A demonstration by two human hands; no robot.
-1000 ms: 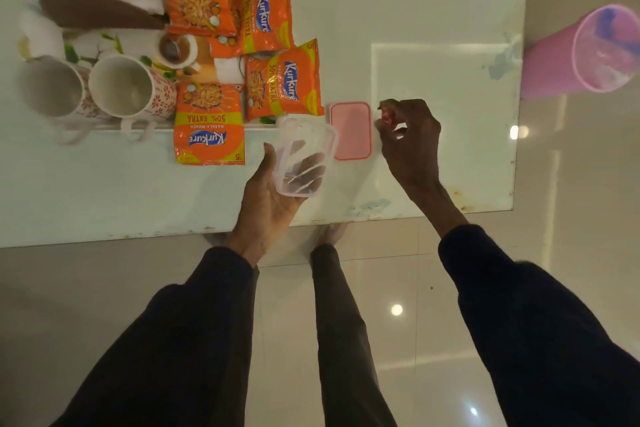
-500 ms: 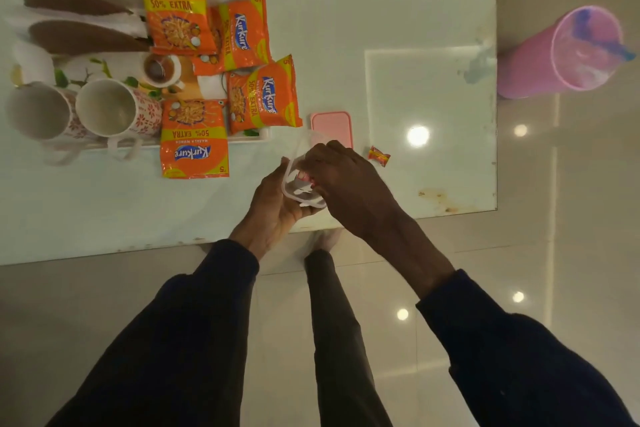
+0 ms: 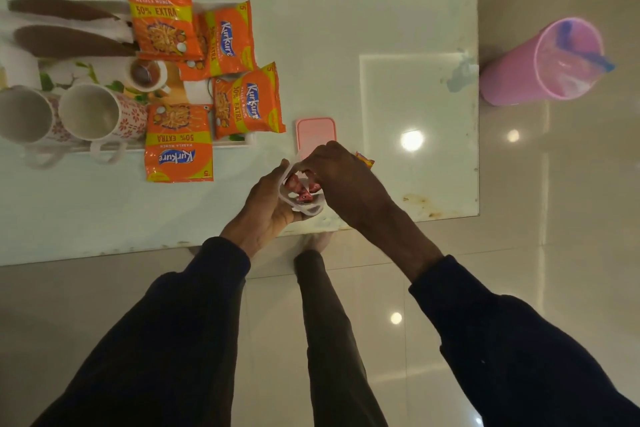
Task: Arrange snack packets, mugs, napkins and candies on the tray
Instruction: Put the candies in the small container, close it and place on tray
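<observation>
Dipping into the tub [image 3: 304, 210], the right hand [image 3: 346, 184] has come across from beside the lid [image 3: 315, 132]. Its fingers curl among the candies [image 3: 303, 197]; whether they pinch one I cannot tell. The left hand [image 3: 266, 204] clasps the tub over the table [image 3: 346, 10]. A stray candy [image 3: 364, 160] lies nearby, so gathering probably continues before anything reaches the tray [image 3: 240, 143].

All four orange snack packets read "Kurkure". The packet [image 3: 178, 144] nearest the left hand [image 3: 266, 208] gripping the clear container [image 3: 304, 210] shows "50% EXTRA" and "5" upside down. The next packet [image 3: 247, 100] and the third packet [image 3: 227, 42] carry "EXTRA" sideways. The farthest packet [image 3: 161, 3] adds "MASALA MUNCH", "50% EXTRA".
</observation>
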